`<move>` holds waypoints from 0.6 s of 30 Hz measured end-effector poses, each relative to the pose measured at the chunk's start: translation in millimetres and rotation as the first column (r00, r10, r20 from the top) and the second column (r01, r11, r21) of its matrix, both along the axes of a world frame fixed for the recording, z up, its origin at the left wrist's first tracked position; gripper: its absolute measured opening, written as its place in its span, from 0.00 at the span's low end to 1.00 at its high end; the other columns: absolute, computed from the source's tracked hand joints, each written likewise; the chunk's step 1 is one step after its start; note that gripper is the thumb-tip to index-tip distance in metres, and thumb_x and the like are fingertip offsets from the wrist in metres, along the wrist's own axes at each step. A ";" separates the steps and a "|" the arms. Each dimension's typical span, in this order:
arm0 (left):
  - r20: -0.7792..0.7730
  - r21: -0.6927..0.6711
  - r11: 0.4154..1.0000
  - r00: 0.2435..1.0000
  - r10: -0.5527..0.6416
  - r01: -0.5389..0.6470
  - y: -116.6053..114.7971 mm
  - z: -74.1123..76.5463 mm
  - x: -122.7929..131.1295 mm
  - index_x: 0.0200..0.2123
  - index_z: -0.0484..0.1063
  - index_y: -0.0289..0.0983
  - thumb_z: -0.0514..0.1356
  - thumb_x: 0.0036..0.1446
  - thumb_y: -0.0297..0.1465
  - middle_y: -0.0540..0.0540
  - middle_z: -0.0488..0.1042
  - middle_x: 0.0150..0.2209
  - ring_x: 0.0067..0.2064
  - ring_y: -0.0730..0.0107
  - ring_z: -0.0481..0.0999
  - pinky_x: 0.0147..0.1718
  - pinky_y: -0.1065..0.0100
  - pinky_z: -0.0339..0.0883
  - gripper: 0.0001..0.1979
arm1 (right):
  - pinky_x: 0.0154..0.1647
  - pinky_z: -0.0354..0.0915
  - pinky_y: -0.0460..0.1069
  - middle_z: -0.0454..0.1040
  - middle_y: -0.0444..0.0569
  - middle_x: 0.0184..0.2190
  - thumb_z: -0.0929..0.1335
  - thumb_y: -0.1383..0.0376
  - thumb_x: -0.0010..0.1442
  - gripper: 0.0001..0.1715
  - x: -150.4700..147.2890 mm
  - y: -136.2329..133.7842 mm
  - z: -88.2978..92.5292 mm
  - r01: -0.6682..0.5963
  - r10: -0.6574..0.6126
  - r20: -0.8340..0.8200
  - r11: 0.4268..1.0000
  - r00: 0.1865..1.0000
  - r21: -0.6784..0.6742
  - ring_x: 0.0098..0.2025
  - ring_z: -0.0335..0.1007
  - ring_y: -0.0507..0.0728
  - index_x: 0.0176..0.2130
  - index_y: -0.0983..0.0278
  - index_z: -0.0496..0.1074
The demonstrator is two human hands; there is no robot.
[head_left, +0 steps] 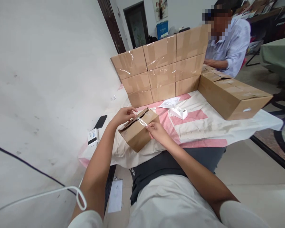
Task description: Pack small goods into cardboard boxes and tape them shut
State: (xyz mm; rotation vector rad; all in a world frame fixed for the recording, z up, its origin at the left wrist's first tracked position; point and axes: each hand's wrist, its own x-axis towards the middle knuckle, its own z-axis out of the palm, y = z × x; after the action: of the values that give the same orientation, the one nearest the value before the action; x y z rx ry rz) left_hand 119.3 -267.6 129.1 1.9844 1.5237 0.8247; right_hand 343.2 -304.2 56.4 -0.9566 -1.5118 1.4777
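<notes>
A small cardboard box (136, 134) sits at the near edge of a cloth-covered low table (199, 126). My left hand (123, 115) rests on the box's top flap, fingers curled and pressing on it. My right hand (158, 132) pinches the end of a strip of clear tape (142, 121) that stretches across the top of the box between the two hands.
A white tape dispenser (178, 112) and a printed paper (169, 102) lie behind the box. Several taped boxes (160, 68) are stacked at the back, and a long carton (232, 93) stands at the right. Another person (230, 44) sits behind it. A phone (101, 121) and a small white device (93, 136) lie at the left.
</notes>
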 end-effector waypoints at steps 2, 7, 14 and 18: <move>0.019 -0.005 1.000 1.000 0.006 -0.006 -2.1 -1.7 1.9 0.42 0.79 0.39 0.67 0.51 0.41 0.48 0.74 0.26 0.28 0.67 0.73 0.24 0.68 0.71 0.17 | 0.23 0.52 0.45 0.62 0.37 0.09 0.65 0.64 0.64 0.14 5.8 0.0 4.5 -0.013 0.013 0.011 1.000 1.000 0.011 0.15 0.56 0.49 0.27 0.61 0.63; 0.096 0.008 1.000 0.995 0.008 -0.009 -7.7 -9.9 12.5 0.44 0.79 0.39 0.66 0.50 0.40 0.48 0.72 0.27 0.31 0.66 0.73 0.24 0.70 0.68 0.19 | 0.25 0.54 0.45 0.67 0.39 0.12 0.64 0.65 0.66 0.08 22.3 1.4 12.5 -0.082 0.079 0.050 0.995 0.996 0.055 0.17 0.60 0.50 0.34 0.65 0.68; 0.263 0.093 0.991 0.963 0.067 -0.094 -16.8 -24.9 30.3 0.38 0.79 0.39 0.66 0.49 0.38 0.54 0.66 0.23 0.28 0.71 0.66 0.32 0.68 0.62 0.14 | 0.22 0.53 0.45 0.70 0.37 0.14 0.65 0.64 0.66 0.47 41.9 8.0 18.5 -0.222 0.218 0.061 0.971 0.974 0.083 0.17 0.60 0.51 0.75 0.73 0.43; 0.387 0.057 0.986 0.914 0.122 -0.156 -20.0 -33.6 32.9 0.42 0.76 0.39 0.65 0.49 0.38 0.55 0.66 0.23 0.29 0.71 0.68 0.34 0.68 0.64 0.17 | 0.20 0.50 0.43 0.67 0.36 0.12 0.66 0.64 0.63 0.49 45.9 11.9 21.2 -0.214 0.215 -0.037 0.977 0.976 0.016 0.15 0.56 0.50 0.75 0.74 0.44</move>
State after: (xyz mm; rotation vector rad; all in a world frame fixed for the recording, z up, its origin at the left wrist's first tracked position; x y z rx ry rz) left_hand 152.2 -287.7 95.4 1.6569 1.4246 1.2747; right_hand 389.1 -292.3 77.6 -0.7721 -1.6352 1.6263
